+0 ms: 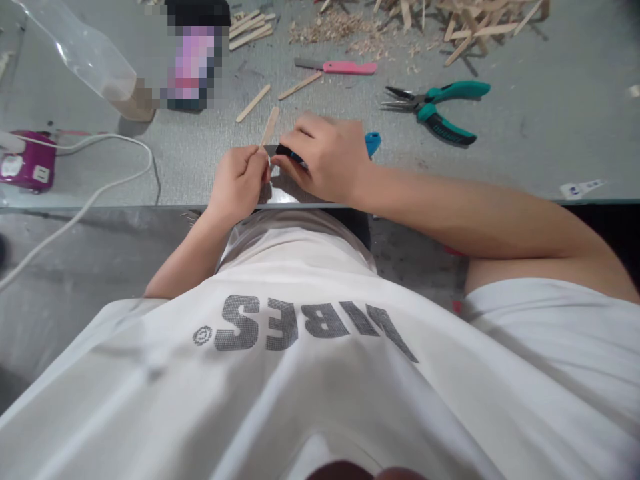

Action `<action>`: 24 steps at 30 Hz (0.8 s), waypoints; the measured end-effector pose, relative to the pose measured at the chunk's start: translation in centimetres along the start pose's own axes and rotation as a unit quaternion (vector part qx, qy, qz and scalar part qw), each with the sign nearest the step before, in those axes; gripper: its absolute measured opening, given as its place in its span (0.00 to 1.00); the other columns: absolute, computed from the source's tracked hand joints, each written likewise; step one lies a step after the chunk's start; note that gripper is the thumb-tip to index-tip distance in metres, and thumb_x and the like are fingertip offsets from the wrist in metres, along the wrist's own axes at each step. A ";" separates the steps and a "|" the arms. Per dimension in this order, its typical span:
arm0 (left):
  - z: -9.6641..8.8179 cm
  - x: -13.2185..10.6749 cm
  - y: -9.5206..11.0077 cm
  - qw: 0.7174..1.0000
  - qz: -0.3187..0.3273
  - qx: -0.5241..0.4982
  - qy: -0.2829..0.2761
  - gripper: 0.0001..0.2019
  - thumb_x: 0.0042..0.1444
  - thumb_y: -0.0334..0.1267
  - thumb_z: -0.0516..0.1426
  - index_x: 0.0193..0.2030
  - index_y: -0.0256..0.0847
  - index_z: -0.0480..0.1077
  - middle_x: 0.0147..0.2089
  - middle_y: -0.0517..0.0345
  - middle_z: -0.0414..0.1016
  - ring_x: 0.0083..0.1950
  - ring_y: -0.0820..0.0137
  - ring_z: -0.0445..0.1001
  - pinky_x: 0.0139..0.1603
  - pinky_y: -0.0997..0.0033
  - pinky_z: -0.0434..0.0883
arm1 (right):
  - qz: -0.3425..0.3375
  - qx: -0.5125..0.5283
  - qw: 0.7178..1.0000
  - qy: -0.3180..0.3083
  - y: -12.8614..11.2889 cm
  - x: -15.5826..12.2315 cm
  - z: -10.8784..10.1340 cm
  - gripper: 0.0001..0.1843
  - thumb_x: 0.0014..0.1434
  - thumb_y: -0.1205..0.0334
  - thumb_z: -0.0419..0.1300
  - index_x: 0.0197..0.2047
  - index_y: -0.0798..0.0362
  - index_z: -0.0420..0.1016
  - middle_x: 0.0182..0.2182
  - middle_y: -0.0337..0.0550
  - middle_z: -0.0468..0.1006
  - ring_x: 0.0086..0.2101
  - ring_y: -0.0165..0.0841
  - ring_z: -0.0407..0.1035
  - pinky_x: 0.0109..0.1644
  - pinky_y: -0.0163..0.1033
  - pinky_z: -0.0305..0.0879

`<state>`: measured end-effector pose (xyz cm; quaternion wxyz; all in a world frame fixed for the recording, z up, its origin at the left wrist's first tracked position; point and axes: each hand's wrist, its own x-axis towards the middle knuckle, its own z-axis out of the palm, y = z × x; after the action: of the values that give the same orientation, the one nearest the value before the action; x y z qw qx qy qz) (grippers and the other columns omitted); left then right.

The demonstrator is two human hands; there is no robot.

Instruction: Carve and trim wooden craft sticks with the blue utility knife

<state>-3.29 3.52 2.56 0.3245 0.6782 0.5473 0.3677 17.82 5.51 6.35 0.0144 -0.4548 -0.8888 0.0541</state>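
Observation:
My left hand [241,180] is closed in a pinch round the near end of a flat wooden stick [271,125] that points away from me over the grey table [525,133]. My right hand [326,157] is wrapped round a blue-handled cutting tool [373,142] whose dark front end [287,152] meets the stick near my left fingers. Both hands sit close together at the table's near edge.
Green-handled pliers [440,107] lie to the right, a pink knife [345,67] beyond my hands, loose sticks [253,103] and shavings [340,30] farther back. A clear plastic bottle [80,53] and a purple socket [27,163] with a white cable [100,190] are left.

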 end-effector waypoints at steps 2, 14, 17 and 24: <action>0.0 0.0 0.1 1.000 0.000 -0.002 0.006 0.26 0.78 0.45 0.56 0.23 0.47 0.61 0.24 0.58 0.66 0.30 0.66 0.69 0.36 0.60 0.67 | 0.001 0.003 1.000 -0.001 0.0 0.0 0.0 0.45 0.82 0.35 0.30 0.78 0.45 0.77 0.64 0.59 0.85 0.64 0.58 0.76 0.59 0.53 0.72; 0.0 0.0 -0.4 1.000 -0.008 0.012 0.004 0.28 0.79 0.51 0.56 0.24 0.48 0.63 0.23 0.57 0.65 0.31 0.65 0.71 0.35 0.61 0.69 | 0.015 -0.002 0.999 0.044 1.0 0.4 0.3 0.44 0.84 0.37 0.31 0.73 0.49 0.81 0.69 0.62 0.83 0.63 0.55 0.79 0.61 0.54 0.71; -0.1 -0.1 -0.2 1.000 -0.003 0.009 0.004 0.28 0.79 0.51 0.56 0.24 0.48 0.63 0.23 0.57 0.65 0.31 0.65 0.71 0.35 0.60 0.68 | -0.014 -0.008 1.000 0.024 1.2 0.6 0.7 0.43 0.85 0.37 0.32 0.72 0.50 0.81 0.67 0.62 0.84 0.64 0.54 0.79 0.60 0.54 0.70; -0.2 -0.3 0.0 1.000 -0.004 0.019 -0.008 0.26 0.79 0.49 0.56 0.25 0.48 0.63 0.24 0.57 0.69 0.32 0.64 0.72 0.34 0.58 0.67 | -0.030 -0.041 0.999 0.004 0.8 0.6 0.5 0.42 0.86 0.38 0.32 0.71 0.50 0.81 0.64 0.59 0.86 0.58 0.53 0.81 0.54 0.52 0.70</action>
<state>-3.53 3.26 2.65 0.3174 0.6851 0.5540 0.3507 18.04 6.44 5.72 0.0005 -0.4287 -0.9033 0.0154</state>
